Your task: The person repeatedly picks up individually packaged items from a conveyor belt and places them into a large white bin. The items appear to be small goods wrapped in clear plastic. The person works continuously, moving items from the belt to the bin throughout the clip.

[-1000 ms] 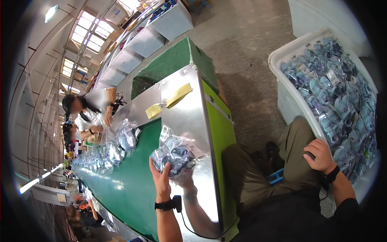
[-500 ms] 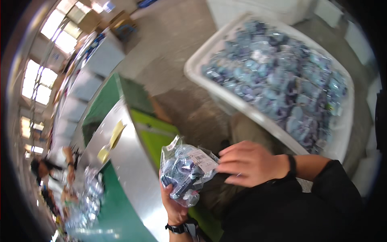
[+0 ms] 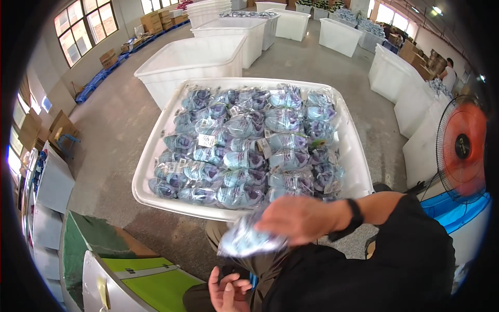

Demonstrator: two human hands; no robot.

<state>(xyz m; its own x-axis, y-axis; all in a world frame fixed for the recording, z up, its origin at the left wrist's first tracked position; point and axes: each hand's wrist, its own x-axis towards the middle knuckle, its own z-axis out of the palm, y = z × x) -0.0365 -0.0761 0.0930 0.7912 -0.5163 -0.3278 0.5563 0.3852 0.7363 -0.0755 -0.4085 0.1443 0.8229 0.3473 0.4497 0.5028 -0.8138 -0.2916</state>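
My right hand (image 3: 299,218) grips a clear plastic bag of light-blue shoes (image 3: 250,240), smeared by motion, just off the near rim of a big white tub (image 3: 143,179). Inside the tub lie rows of bagged light-blue and purple shoes (image 3: 244,174), several with white labels. Low in the picture, in front of my legs, my left hand (image 3: 228,292) is palm up and holds nothing, its fingers loosely curled and apart.
An orange-centred fan (image 3: 461,148) stands at the right. More white tubs (image 3: 192,65) line the far side and the right. A metal-topped table (image 3: 96,281) with green panels is at lower left. Cartons (image 3: 152,22) and blue pallets (image 3: 96,83) lie along the left wall.
The bagged shoes have passed from my left hand to my right, which has carried them to the tub's near edge. My view has swung right, from the table to the tub.
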